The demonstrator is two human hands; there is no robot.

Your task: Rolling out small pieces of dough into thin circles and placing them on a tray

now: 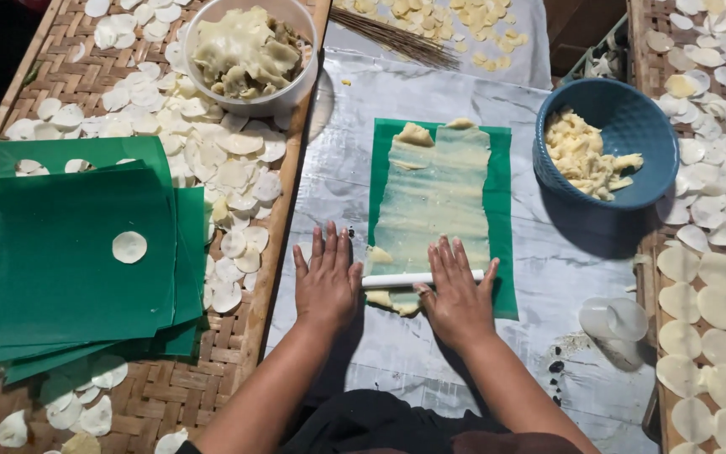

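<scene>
Rolling is the step in hand, by the look of it: both palms press a thin white rolling pin (422, 279) across a pale dough strip (434, 197) on a green sheet (502, 219). Far left of that sheet lies a stack of green sheets (60, 261) on a woven tray (161, 395) strewn with thin white discs. Nearer, the left hand (327, 282) lies flat, fingers spread wide, beside the pin's left end. The right hand (457, 296) lies flat on the pin, fingers together, gripping nothing. Right of the sheet sits a blue basket (632, 126) of dough scraps. Next, I judge, even pressure along the strip is needed.
</scene>
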